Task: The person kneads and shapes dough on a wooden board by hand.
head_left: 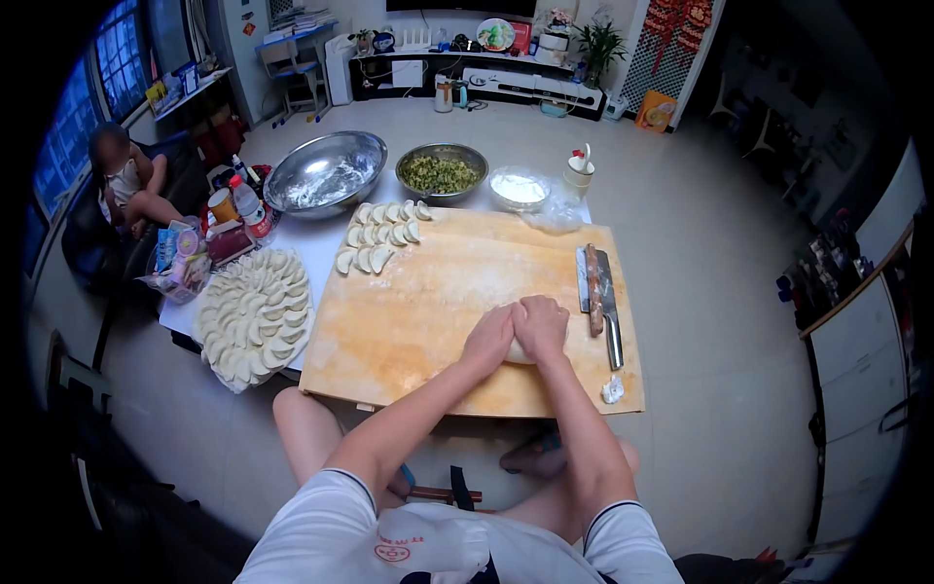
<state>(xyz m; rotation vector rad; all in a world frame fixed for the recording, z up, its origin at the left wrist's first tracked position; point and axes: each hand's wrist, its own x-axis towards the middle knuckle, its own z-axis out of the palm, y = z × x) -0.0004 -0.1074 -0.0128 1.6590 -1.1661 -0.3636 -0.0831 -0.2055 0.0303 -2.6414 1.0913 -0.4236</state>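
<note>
On the floured wooden board (438,282), a lump of pale dough (521,352) shows beneath my hands. My left hand (490,336) presses on it from the left with fingers curled over. Against it, my right hand (541,326) bears down from the right, its fingers also bent round the dough. Much of the dough is hidden by both hands. To the right lie a rolling pin (593,292) and a cleaver (610,316), side by side. Rows of shaped dumplings (375,234) sit at the board's far left corner.
A round tray of dumplings (255,316) stands left of the board. Behind it are a large steel bowl (326,175), a bowl of green filling (443,173) and a bowl of flour (519,187). A bottle (251,206) stands at left. Another person (131,180) sits beyond.
</note>
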